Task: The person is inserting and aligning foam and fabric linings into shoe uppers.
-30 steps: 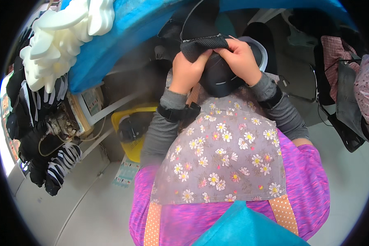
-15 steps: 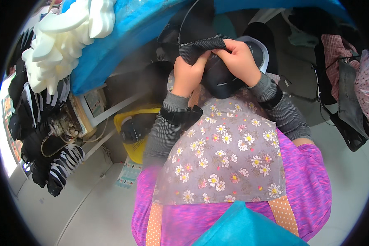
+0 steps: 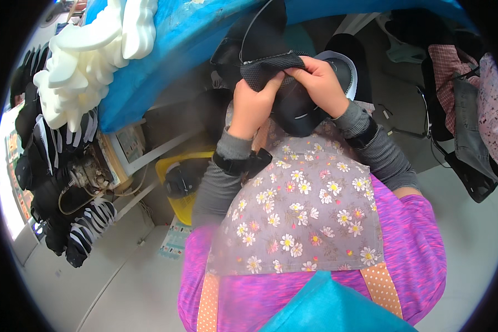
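Observation:
Both hands hold one piece of black mesh fabric [image 3: 260,67] above my lap; it looks like part of a shoe upper. A pale seam line crosses its far edge. My left hand [image 3: 251,108] pinches its near edge between thumb and fingers, with some fingers hidden behind the cloth. My right hand [image 3: 322,86] grips the right end of it, thumb close to the left thumb. Just below the right hand rests a smooth black piece [image 3: 297,110] with a short light mark. A white-edged black piece [image 3: 348,69] lies beyond the right wrist.
White foam pieces [image 3: 77,55] are heaped on a blue-covered surface [image 3: 144,77] at the far left. Black pieces with white bands [image 3: 91,224] hang below. A yellow basket [image 3: 182,207] holds a dark item. Clothing [image 3: 492,105] hangs at the right.
The view has shifted slightly. Both hands keep hold of the mesh in nearly the same place, and the fingers of my right hand have moved a little.

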A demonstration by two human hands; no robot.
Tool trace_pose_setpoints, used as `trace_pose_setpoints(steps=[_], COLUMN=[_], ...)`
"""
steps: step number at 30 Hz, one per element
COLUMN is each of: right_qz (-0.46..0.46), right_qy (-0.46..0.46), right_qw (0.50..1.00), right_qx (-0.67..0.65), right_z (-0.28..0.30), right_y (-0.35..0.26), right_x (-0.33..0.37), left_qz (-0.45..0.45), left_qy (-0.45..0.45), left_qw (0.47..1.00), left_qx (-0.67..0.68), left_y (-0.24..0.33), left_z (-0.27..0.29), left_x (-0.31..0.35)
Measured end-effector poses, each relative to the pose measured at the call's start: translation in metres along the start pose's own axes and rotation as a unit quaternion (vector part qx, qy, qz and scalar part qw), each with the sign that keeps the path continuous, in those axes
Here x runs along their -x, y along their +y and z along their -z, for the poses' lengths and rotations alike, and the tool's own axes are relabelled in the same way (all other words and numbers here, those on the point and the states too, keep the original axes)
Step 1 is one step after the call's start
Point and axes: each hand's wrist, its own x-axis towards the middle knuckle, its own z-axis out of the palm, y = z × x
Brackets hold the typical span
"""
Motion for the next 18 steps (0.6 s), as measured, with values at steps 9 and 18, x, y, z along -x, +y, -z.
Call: trace_pose_setpoints(steps=[9, 18], right_qz=[-0.102, -0.113], right_qy=[-0.072, -0.062], right_qw=[0.986, 0.991], right_qx=[-0.108, -0.039], right_z=[0.015, 0.016], right_y=[0.017, 0.018], right_x=[-0.015, -0.019], left_qz=[0.087, 0.042], left_qy=[-0.04, 0.009], left_qw=[0.994, 0.999], left_qx=[0.052, 0.034], left_y=[-0.006, -0.013], left_z=[0.004, -0.007], left_x=[-0.021, -0.013])
